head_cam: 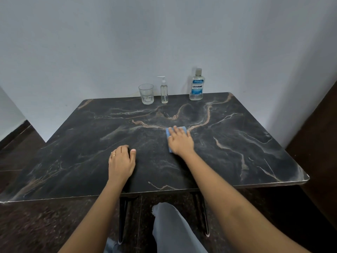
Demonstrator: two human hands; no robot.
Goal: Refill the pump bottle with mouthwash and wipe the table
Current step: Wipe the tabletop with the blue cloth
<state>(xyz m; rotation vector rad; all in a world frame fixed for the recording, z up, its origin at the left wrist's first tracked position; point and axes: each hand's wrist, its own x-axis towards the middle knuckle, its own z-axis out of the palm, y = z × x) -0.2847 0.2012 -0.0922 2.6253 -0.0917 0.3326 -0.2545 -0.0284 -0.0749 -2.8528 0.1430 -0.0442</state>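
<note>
Pressing the blue cloth [182, 128] flat-fingered, the right hand [180, 141] should sweep the dark marbled desk [237, 143] evenly; left hand [121, 161] rests empty.

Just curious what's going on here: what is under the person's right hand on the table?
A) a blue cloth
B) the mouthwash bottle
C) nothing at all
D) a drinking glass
A: the right hand lies flat on a blue cloth on the dark table, while the glass, pump bottle and mouthwash bottle stand apart at the far edge.
</note>
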